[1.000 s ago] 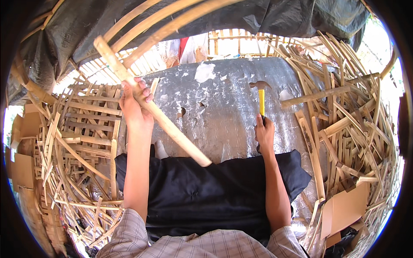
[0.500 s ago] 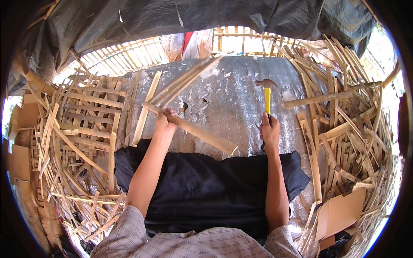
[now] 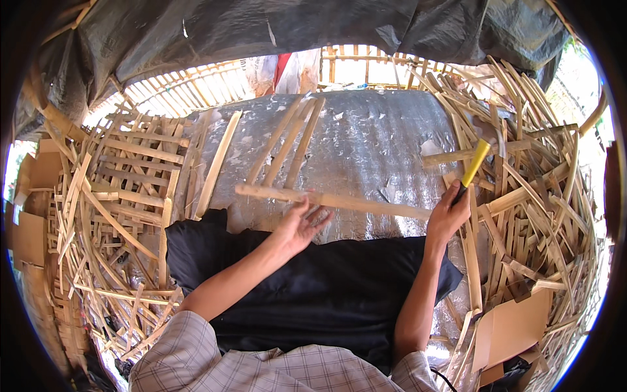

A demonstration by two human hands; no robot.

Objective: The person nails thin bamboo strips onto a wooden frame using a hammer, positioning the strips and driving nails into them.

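A long wooden strip (image 3: 366, 204), bamboo-like, lies crosswise in front of me. Three slats (image 3: 281, 153) run away from its left part toward the far side. My left hand (image 3: 299, 227) is just below this strip, fingers spread, its fingertips at the strip's near edge; whether they touch it I cannot tell. In my right hand (image 3: 449, 214) is a hammer (image 3: 477, 163) with a yellow and black handle, tilted up and to the right. The hammer's head is blurred against the wood pile.
A silvery sheet (image 3: 366, 150) covers the work surface. Stacked slatted frames (image 3: 140, 157) and loose strips stand at the left; a heap of strips (image 3: 535, 215) fills the right. Cardboard (image 3: 513, 330) lies lower right. Black cloth (image 3: 313, 287) covers my lap, and dark plastic sheeting (image 3: 294, 26) hangs overhead.
The crosspiece and its slats have swung clockwise and shifted right. My left hand has let go of the crosspiece, moving right and nearer. My right hand has carried the hammer to the right.
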